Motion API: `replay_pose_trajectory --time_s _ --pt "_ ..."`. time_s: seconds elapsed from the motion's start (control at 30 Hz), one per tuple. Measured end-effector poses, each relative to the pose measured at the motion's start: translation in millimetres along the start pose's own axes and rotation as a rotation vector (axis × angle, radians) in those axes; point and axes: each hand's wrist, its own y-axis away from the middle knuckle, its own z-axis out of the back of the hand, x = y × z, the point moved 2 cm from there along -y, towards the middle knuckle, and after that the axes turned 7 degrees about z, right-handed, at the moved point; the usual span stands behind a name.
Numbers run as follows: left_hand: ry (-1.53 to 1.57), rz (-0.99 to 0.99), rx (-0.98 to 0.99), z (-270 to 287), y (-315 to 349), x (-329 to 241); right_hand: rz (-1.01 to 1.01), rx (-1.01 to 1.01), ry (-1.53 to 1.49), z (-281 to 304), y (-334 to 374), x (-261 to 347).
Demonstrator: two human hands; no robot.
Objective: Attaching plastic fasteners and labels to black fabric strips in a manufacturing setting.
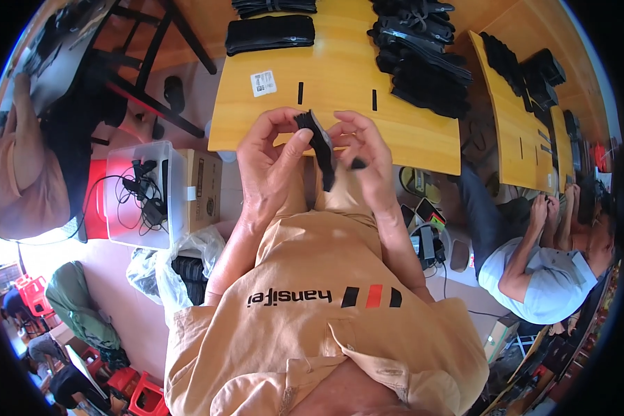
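A narrow folded black fabric strip [319, 149] is pinched between the thumb and fingers of my left hand [274, 152], in front of my lap at the table's near edge. Its lower end hangs down and looks slightly blurred. Close against its right side is my right hand [371, 156], with the fingers bent inward and closed. A small dark piece [358, 163] shows at these fingers, too blurred to name. Whether my right fingers also touch the strip, I cannot tell.
The yellow table [340, 73] carries black fabric stacks [423, 62], a folded black bundle [270, 33] and a white label [263, 83]. At left, a clear bin [140, 197] with black cables stands beside a cardboard box [204, 191]. Another person [534, 274] works at right.
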Motion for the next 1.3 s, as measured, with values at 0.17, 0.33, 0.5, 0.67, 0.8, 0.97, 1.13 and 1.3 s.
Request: replay_pose_trajectory --time_s 0.17,0.33,0.5,0.67,0.8,0.97,1.13,1.3 --pt "-0.018 0.058 0.0 -2 1 4 0.178 0.102 0.474 -13 -2 -3" --pt "-0.105 0.071 -0.008 3 -2 7 0.115 0.038 0.259 -15 2 -10" --pt "0.048 0.073 0.006 -1 1 9 -0.083 -0.082 -0.308 -8 4 -22" --pt "0.081 0.087 -0.065 -10 2 9 -0.165 -0.141 -0.534 -6 5 -29" --pt "0.079 0.101 -0.05 -8 4 11 -0.238 -0.127 -0.673 -9 7 -36" --pt "-0.04 0.032 -0.097 -1 4 15 -0.208 -0.06 -0.487 -5 3 -38" --pt "-0.453 -0.145 -0.083 4 0 7 0.235 0.033 0.438 2 -12 -8" --pt "-0.556 -0.214 -0.022 -3 3 6 0.11 0.014 0.351 -14 -11 5"
